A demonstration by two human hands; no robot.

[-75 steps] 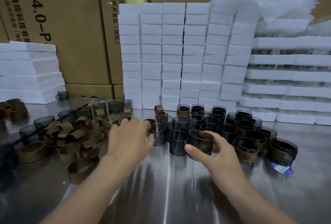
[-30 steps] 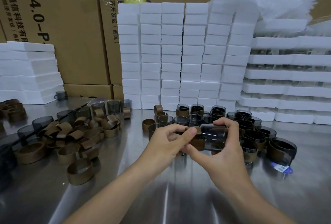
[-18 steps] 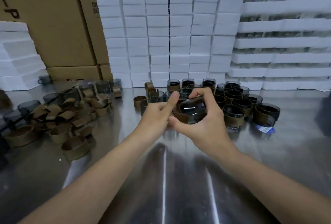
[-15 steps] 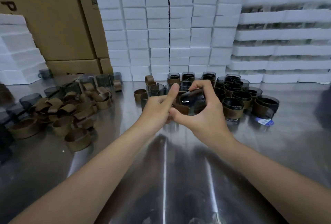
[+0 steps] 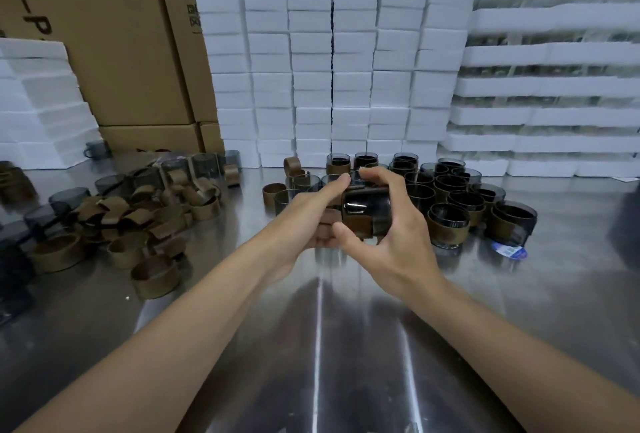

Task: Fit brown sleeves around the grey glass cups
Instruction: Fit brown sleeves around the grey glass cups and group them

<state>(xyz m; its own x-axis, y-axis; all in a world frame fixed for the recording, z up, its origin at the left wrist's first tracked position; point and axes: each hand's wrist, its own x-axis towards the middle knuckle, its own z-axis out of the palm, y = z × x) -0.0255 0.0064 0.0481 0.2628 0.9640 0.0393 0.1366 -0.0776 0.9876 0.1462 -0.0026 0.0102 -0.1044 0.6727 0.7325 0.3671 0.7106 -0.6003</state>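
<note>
Steel table holds loose sleeves left, sleeved cups right.

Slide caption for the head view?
Right hand holds a grey glass cup on its side over the steel table; left hand grips the brown sleeve around it.

A: Work surface?
B: Before me, a reflective metal table.
A: Background?
B: Stacked white foam blocks at centre, layered foam trays to my right, cardboard boxes and another foam stack to my left. A blue-and-white label lies flat on the table at right.
</note>
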